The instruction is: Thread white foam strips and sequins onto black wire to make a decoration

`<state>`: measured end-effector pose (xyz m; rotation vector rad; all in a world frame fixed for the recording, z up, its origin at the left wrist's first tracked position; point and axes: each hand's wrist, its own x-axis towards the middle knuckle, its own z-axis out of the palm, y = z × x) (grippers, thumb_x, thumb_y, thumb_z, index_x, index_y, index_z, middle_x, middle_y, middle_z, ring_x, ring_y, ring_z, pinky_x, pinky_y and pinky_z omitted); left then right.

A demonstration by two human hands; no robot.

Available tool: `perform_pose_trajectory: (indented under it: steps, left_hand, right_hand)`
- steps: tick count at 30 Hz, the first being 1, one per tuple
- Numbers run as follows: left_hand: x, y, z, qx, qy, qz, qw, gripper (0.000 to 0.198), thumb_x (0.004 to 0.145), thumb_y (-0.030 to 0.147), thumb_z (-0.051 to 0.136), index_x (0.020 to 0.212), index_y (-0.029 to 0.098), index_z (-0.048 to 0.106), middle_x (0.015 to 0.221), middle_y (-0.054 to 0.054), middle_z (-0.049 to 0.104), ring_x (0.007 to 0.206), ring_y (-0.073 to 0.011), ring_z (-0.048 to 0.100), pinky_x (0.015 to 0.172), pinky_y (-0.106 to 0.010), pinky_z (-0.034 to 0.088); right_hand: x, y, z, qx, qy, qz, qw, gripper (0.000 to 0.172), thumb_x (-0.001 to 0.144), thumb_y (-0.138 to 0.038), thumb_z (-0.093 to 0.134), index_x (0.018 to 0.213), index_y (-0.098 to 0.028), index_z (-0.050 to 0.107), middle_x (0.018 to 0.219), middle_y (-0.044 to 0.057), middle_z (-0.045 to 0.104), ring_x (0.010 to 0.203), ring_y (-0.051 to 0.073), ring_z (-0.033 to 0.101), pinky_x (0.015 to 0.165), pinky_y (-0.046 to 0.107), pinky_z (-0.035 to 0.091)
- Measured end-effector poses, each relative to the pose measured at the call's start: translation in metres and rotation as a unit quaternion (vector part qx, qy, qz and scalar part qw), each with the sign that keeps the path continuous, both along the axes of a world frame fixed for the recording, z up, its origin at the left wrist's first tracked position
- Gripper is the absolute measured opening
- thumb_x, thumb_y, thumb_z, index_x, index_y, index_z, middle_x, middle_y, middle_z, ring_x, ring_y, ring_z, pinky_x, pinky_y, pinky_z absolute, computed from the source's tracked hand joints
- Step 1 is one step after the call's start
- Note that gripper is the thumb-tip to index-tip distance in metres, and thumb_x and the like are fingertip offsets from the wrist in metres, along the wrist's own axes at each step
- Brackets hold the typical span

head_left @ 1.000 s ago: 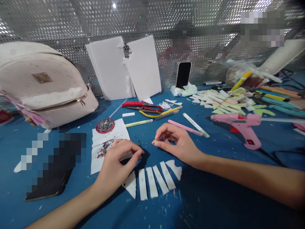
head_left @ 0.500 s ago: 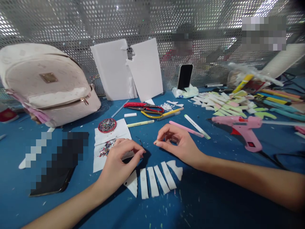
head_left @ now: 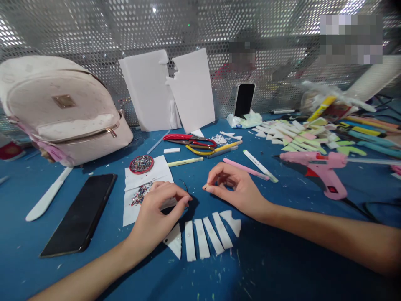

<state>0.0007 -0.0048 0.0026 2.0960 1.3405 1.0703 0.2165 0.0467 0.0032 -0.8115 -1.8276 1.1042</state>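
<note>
My left hand hovers over the lower edge of a white paper sheet, thumb and forefinger pinched together. A thin dark thread-like piece shows beside its fingertips; whether they grip it I cannot tell. My right hand is closed in a pinch just right of it, with a tiny dark speck at the fingertips, too small to name. Below both hands, several white strips lie fanned out, some with small clear dots. Colourful beads or sequins are scattered on the paper, under a red-rimmed round dish of the same bits.
A black phone and a white knife-like tool lie left, before a pale backpack. Red-handled scissors and markers lie behind my hands. A pink glue gun with its cord and foam scraps occupy the right.
Both hands keep nearly the same pinched poses and places. The view has shifted very slightly; no object has visibly moved.
</note>
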Motion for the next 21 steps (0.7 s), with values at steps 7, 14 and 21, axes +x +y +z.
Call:
perform_pose_trajectory:
  steps: [7, 14, 21]
  left_hand:
    - [0.0004, 0.0003, 0.0006, 0.001, 0.003, -0.005, 1.000, 0.019, 0.092, 0.018, 0.057, 0.077, 0.023, 0.067, 0.074, 0.003, 0.071, 0.073, -0.0164, 0.062, 0.079, -0.035, 0.040]
    - [0.0007, 0.0002, 0.0008, 0.004, 0.006, 0.000, 1.000, 0.018, 0.092, 0.020, 0.057, 0.077, 0.023, 0.067, 0.071, 0.003, 0.071, 0.071, -0.0169, 0.063, 0.078, -0.035, 0.042]
    - [-0.0003, 0.0002, 0.0003, 0.003, 0.004, -0.005, 1.000, 0.018, 0.092, 0.019, 0.056, 0.078, 0.023, 0.067, 0.072, 0.002, 0.071, 0.072, -0.0167, 0.063, 0.079, -0.036, 0.041]
  right_hand:
    - [0.0005, 0.0004, 0.0009, -0.002, 0.000, -0.002, 1.000, 0.010, 0.086, -0.024, 0.068, 0.085, -0.019, 0.060, 0.082, 0.001, 0.063, 0.074, 0.013, 0.059, 0.056, 0.026, 0.040]
    - [0.0000, -0.0004, 0.0009, 0.000, 0.004, -0.002, 1.000, 0.010, 0.085, -0.024, 0.069, 0.084, -0.019, 0.060, 0.082, 0.001, 0.062, 0.073, 0.013, 0.059, 0.056, 0.026, 0.040]
    - [0.0004, -0.0003, 0.0002, 0.004, 0.000, -0.002, 1.000, 0.009, 0.085, -0.023, 0.068, 0.084, -0.019, 0.060, 0.083, 0.001, 0.062, 0.074, 0.013, 0.059, 0.055, 0.026, 0.040]
